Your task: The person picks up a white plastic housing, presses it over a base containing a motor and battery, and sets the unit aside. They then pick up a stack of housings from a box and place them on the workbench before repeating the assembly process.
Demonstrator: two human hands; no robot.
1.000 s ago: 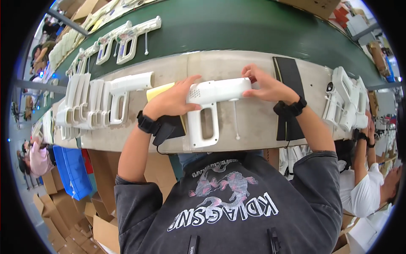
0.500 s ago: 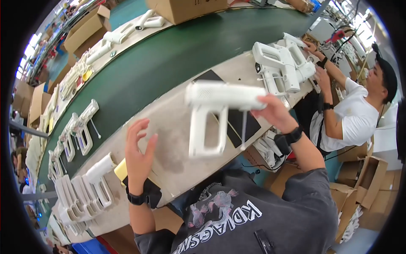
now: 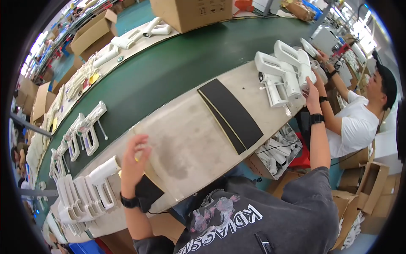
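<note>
Closest in: left hand [image 3: 135, 158] raised over the bare bench top [image 3: 186, 144], fingers spread wide, holding nothing, just beside the row of white pistol-shaped housings [image 3: 91, 190] at the left edge. Further out: black foam pad [image 3: 230, 114] lying unoccupied mid-bench. Beyond that: right hand [image 3: 312, 91] stretched to the far right, laid against the stack of white housings [image 3: 281, 78]; grip or mere touch, impossible to tell. Judging from this: one piece apparently delivered to the stack, plenty left in the row at left. Farthest: green conveyor belt [image 3: 169, 72], with a co-worker's hand [image 3: 323, 61] at the same stack.
</note>
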